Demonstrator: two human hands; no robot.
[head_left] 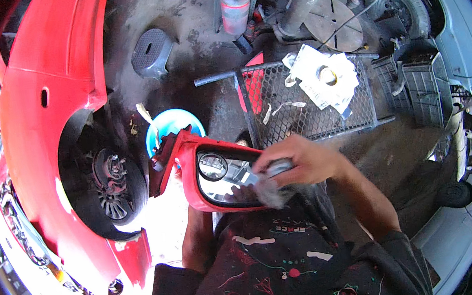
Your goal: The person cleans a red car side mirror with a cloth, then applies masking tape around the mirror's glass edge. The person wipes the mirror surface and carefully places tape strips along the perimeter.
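A red car side mirror (192,183) is held up in front of my chest, its glass facing up. A small round blind-spot mirror (213,166) sits in the glass's upper left corner. My left hand (178,174) supports the housing from behind at its left side, with most of the fingers hidden. Over the mirror's right end, my right hand (301,160) is closed around a crumpled greyish cloth (275,192). The cloth lies against the glass and lower rim, and is blurred. Dark bracket parts (166,149) stick out at the mirror's left end.
A red car body panel (67,44) with a wheel arch runs along the left. Beyond the mirror are a blue bucket (177,119), a grey step stool (152,52) and a mesh stand (269,129) bearing papers (321,79). Black plastic parts (424,91) stand at right.
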